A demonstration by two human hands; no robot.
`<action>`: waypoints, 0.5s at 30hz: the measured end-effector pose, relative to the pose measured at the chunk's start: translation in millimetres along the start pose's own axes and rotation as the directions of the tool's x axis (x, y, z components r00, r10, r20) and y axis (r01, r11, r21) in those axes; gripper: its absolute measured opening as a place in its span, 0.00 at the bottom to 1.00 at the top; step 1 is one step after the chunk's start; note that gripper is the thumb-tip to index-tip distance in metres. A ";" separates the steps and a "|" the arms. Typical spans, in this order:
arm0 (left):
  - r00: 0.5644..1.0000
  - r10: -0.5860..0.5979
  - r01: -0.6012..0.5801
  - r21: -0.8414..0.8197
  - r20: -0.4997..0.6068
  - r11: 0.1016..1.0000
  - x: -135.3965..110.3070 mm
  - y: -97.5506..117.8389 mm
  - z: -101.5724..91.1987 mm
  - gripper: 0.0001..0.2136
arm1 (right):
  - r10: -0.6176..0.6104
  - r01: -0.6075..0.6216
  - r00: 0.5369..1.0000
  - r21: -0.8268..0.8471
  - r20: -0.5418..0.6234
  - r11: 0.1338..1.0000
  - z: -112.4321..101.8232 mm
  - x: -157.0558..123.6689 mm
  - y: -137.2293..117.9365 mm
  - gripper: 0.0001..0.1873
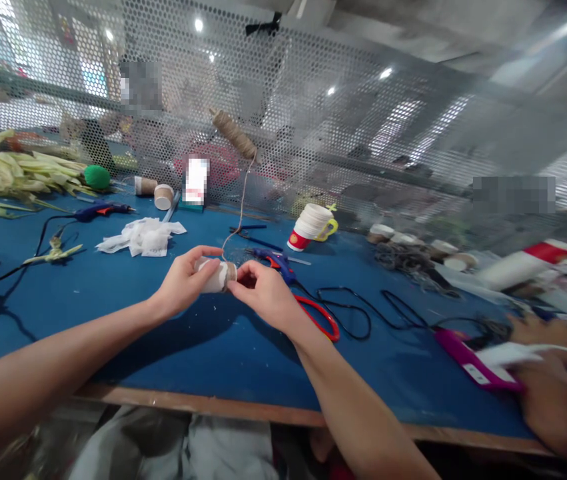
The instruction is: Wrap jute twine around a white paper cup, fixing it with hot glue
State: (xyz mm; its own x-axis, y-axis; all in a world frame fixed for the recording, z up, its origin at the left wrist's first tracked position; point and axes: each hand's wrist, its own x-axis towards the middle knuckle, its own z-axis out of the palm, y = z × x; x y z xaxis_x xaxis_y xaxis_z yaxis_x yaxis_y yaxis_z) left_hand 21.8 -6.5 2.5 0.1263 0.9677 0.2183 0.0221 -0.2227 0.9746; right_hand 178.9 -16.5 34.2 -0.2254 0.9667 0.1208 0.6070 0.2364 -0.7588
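Note:
A small white paper cup [214, 278] lies on its side between my hands, above the blue tabletop. Brown twine is wound around its right end. My left hand [186, 281] is closed around the cup's left part, thumb along its upper side. Pinched fingers of my right hand [267, 293] press on the twine-wrapped end; whether they grip loose twine is hidden. From a twine spool [233, 133] at the mesh panel, a strand [243, 197] runs down to the cup. Just beyond my right hand lies a blue glue gun [276, 264], and a red handle [330, 323] shows beside my wrist.
Stacked paper cups [312, 223] stand behind the glue gun. White crumpled material [140, 237] and a second glue gun [100, 210] are at left, near husks [8, 167]. Black cord [358, 313] leads right to a purple power strip [478, 360], beside another person's arm [553, 393].

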 end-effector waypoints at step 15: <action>0.966 0.226 -0.246 0.174 0.127 0.954 -5.4 2.9 -0.8 0.17 | 0.105 -0.149 0.987 0.436 0.123 0.888 -18.6 9.2 10.8 0.09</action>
State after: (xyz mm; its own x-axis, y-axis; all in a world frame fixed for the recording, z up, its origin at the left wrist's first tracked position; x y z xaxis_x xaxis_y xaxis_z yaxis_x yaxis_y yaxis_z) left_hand 20.5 -12.2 4.3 0.2527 0.8695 0.4244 0.1629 -0.4706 0.8671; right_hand 197.6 -3.2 39.0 -0.2524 0.9668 -0.0396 0.2401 0.0229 -0.9705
